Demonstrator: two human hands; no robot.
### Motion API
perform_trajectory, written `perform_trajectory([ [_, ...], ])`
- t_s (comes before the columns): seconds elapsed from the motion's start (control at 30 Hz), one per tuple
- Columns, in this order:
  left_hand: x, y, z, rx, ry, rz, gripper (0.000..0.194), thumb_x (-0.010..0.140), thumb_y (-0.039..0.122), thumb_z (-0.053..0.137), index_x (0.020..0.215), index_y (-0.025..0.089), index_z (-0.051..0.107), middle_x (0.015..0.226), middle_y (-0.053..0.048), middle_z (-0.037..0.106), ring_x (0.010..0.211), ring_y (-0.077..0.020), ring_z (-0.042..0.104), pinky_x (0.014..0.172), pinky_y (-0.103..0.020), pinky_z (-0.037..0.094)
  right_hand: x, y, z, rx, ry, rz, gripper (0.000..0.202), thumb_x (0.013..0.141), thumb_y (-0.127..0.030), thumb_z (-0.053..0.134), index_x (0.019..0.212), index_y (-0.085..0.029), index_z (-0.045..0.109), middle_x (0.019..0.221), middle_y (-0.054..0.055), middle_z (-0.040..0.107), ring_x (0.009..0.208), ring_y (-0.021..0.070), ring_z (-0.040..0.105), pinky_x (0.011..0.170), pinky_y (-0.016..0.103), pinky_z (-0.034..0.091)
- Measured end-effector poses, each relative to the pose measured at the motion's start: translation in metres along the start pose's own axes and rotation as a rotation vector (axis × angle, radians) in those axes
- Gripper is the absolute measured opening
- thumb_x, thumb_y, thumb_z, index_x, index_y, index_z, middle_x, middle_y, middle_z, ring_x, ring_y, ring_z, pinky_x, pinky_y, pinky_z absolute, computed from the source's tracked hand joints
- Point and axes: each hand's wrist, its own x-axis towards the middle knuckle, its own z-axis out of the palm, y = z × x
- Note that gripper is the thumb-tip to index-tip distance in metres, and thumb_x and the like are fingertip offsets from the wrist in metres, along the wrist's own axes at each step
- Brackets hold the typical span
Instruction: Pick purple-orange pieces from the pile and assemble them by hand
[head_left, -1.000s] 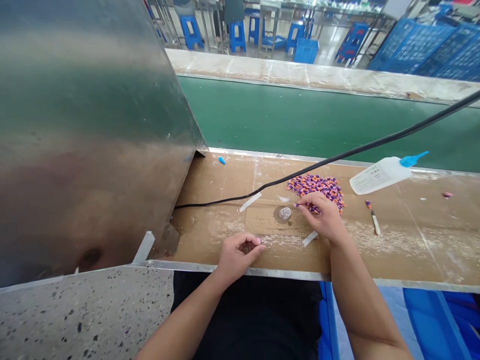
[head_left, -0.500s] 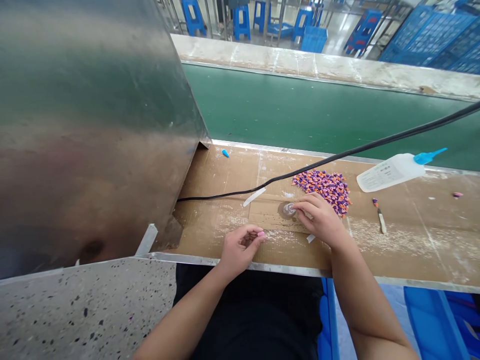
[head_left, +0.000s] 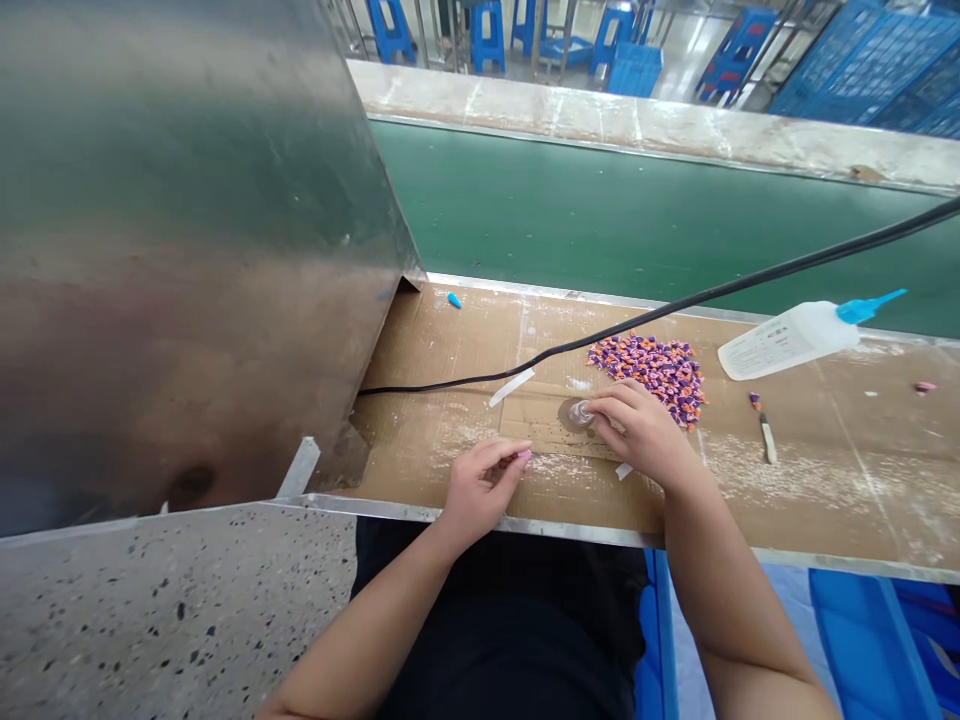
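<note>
Small pink piece (head_left: pixel 524 455) is located at the fingertips of the left hand (head_left: pixel 481 482), low over the near edge of the worktop. The left thumb and index finger are closed in a pinch on it; the remaining fingers are curled inward. The right hand (head_left: pixel 636 428) is bent over a clear, glossy mound (head_left: pixel 580 412), its thumb and index finger drawn close together at the mound's right side. Whether anything lies between those fingertips cannot be determined.

The mound is rounded and sits within a darker, damp-looking patch on a cardboard sheet (head_left: pixel 536 422), which is matt brown and speckled with dark spots. A strip of whitish tape (head_left: pixel 511 387) lies at its upper left corner.

Directly behind the right hand is a loose heap of small purple, orange and pink pieces (head_left: pixel 664 375). To the right, a translucent white bottle (head_left: pixel 787 342) with a tapered blue nozzle lies on its side. A slim tool (head_left: pixel 768 442) with a pale handle lies nearer. The brown worktop covering (head_left: pixel 420 430) carries scattered white flecks. A smooth black cable (head_left: pixel 645 325) crosses above it. At left stands a dull, smeared metal panel (head_left: pixel 210 250).
</note>
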Motion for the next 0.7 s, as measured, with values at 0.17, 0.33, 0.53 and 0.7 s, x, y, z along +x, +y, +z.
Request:
perform_trajectory([
  [0.17,0.0,-0.003,0.001,-0.031,0.031,0.011,0.02,0.1,0.032,0.07,0.106,0.02,0.086,0.093,-0.009,0.078,0.077,-0.0135,0.073,0.069,-0.022,0.061,0.003,0.0,-0.001,-0.038,-0.031,-0.02,0.019,0.105,-0.017,0.056,0.103,-0.024,0.074,0.101,0.009,0.075,0.094,0.0249,0.065,0.088,0.044,0.059],
  [0.33,0.001,-0.006,-0.001,-0.09,0.006,-0.06,0.027,0.103,0.038,0.067,0.111,0.02,0.085,0.095,-0.009,0.074,0.075,-0.0114,0.069,0.067,-0.021,0.059,0.005,-0.001,-0.001,-0.072,-0.011,-0.062,0.018,0.105,-0.018,0.057,0.1,-0.022,0.073,0.099,0.01,0.074,0.092,0.0249,0.063,0.086,0.044,0.06],
  [0.53,0.003,-0.01,-0.001,-0.224,0.051,-0.274,0.043,0.093,0.054,0.079,0.114,0.017,0.083,0.089,-0.008,0.075,0.072,-0.0134,0.07,0.07,-0.026,0.064,0.007,0.004,-0.007,-0.031,0.137,0.045,0.021,0.108,-0.025,0.056,0.106,-0.025,0.077,0.104,0.01,0.077,0.099,0.0258,0.07,0.09,0.046,0.062],
  [0.7,0.004,-0.005,0.005,-0.341,0.045,-0.442,0.059,0.078,0.068,0.088,0.096,0.013,0.082,0.074,-0.008,0.075,0.063,-0.0157,0.072,0.06,-0.026,0.065,0.002,-0.017,-0.009,0.176,0.345,0.178,0.017,0.107,-0.026,0.062,0.107,-0.026,0.079,0.102,0.007,0.079,0.097,0.0221,0.075,0.088,0.039,0.064],
])
